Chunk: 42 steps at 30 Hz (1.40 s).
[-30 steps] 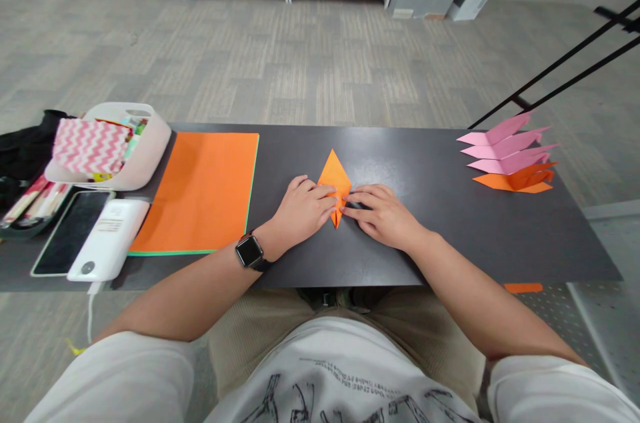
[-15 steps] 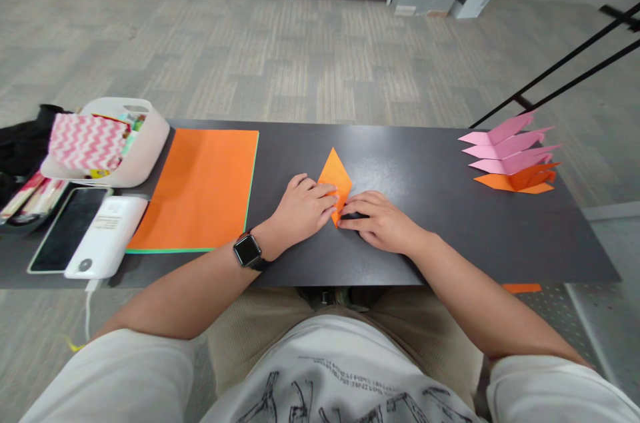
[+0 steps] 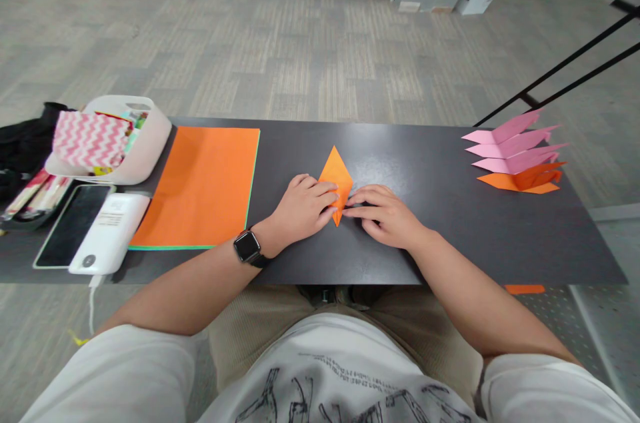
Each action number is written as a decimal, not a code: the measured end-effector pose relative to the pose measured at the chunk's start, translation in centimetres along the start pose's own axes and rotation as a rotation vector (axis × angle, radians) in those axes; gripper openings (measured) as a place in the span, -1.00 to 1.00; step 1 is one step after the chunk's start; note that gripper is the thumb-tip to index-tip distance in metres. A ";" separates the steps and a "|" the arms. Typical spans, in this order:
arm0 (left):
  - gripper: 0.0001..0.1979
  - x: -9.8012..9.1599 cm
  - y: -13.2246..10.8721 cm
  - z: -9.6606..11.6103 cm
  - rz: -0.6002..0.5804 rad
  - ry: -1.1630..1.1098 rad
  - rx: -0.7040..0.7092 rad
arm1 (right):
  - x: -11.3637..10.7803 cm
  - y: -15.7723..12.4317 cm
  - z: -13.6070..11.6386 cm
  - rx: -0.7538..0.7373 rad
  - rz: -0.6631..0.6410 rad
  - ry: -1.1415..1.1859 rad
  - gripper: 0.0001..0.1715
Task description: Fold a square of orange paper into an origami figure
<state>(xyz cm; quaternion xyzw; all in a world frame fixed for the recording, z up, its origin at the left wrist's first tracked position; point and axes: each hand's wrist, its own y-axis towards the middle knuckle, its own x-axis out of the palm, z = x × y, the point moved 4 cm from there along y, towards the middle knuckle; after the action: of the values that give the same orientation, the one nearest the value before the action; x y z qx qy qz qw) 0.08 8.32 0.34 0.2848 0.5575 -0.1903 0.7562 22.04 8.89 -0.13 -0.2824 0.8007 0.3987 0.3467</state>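
Observation:
A folded piece of orange origami paper point(image 3: 336, 166), kite-shaped, lies on the dark table in front of me, one point away from me and one toward me. My left hand point(image 3: 306, 208) rests over its left side, fingers laid flat across the middle. At its right edge is my right hand point(image 3: 384, 215), fingers stretched toward the paper with the tips at or just beside the lower edge. I cannot tell whether those fingertips touch it. The lower point shows between the hands.
Orange sheets point(image 3: 200, 183) with a green edge lie stacked at left. Beyond them are a white basket point(image 3: 157, 150), a phone point(image 3: 75, 226) and a white power bank point(image 3: 107, 233) with a cable. Three pink paper birds point(image 3: 505, 143) and an orange one point(image 3: 525, 180) stand at right.
My right hand has shifted slightly up along the paper's right edge, its fingers now straighter and farther from the lower point. My left hand stays in place on the paper.

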 end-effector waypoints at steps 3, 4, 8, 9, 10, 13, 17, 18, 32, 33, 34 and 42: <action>-0.71 0.0 -0.1 0.0 0.007 -0.007 0.004 | 0.4 -0.1 0.2 0.007 -0.033 -0.021 -0.39; -0.71 0.1 -0.1 0.0 0.007 -0.008 0.007 | 0.5 -0.1 0.4 0.015 -0.047 -0.025 -0.38; -0.69 0.1 -0.2 0.1 0.007 -0.005 0.012 | 0.9 -0.3 0.7 0.026 -0.079 -0.037 -0.35; -0.68 0.1 -0.2 0.1 0.007 -0.001 0.015 | 0.9 -0.3 0.7 0.025 -0.081 -0.039 -0.34; -0.67 0.1 -0.2 0.1 0.006 0.004 0.018 | 0.9 -0.3 0.8 0.021 -0.081 -0.040 -0.34; -0.66 0.2 -0.3 0.1 0.016 0.027 0.038 | 0.9 -0.2 0.7 0.012 -0.074 -0.042 -0.32; -0.67 0.3 -0.4 0.1 0.029 0.052 0.057 | 0.8 -0.1 0.7 0.020 -0.083 -0.034 -0.29; -0.66 0.4 -0.4 0.1 0.025 0.050 0.055 | 0.8 -0.1 0.7 0.020 -0.085 -0.031 -0.29; -0.63 0.1 -0.2 0.4 -0.009 0.057 0.039 | 0.9 -0.2 0.6 0.026 -0.087 -0.021 -0.29; -0.62 0.1 -0.2 0.4 -0.011 0.060 0.041 | 0.9 -0.2 0.6 0.023 -0.085 -0.021 -0.30; -0.61 0.1 -0.2 0.4 -0.013 0.062 0.041 | 0.8 -0.2 0.6 0.018 -0.083 -0.021 -0.30; -0.60 0.0 -0.1 0.4 -0.018 0.039 0.033 | 0.8 -0.2 0.3 0.001 -0.100 -0.033 -0.31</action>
<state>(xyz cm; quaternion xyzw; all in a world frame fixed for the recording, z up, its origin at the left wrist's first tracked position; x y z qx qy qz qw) 0.28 8.00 0.41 0.2958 0.5714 -0.2005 0.7388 21.85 8.92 -1.00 -0.3151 0.7800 0.3852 0.3793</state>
